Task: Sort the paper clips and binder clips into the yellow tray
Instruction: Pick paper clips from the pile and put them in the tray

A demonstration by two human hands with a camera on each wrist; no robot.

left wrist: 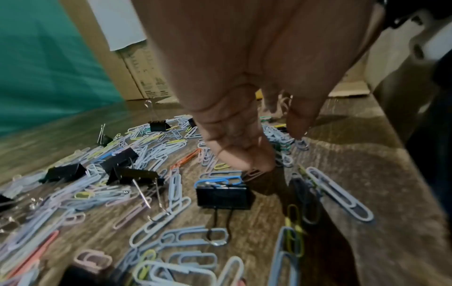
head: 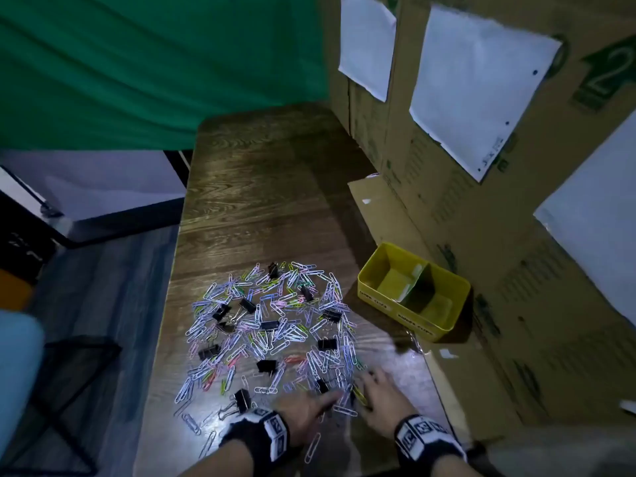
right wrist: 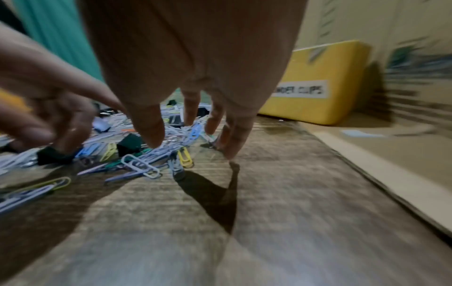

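Note:
A heap of coloured paper clips (head: 275,325) mixed with black binder clips (head: 266,365) lies spread on the wooden table (head: 258,201). The yellow tray (head: 395,315), split by a divider and labelled on its front wall, stands to the right of the heap against the cardboard. Both hands hover at the heap's near edge. My left hand (head: 323,401) reaches in with straight fingers, and in its wrist view the fingertips (left wrist: 244,162) touch paper clips just behind a binder clip (left wrist: 223,195). My right hand (head: 371,383) hangs with fingers (right wrist: 151,135) spread, holding nothing. The tray (right wrist: 318,67) shows beyond it.
Cardboard boxes (head: 481,235) with white sheets form a wall along the table's right side, and a cardboard flap (head: 378,208) lies on the table behind the tray. A green cloth (head: 137,63) hangs at the back. The table's left edge (head: 173,270) drops to the floor.

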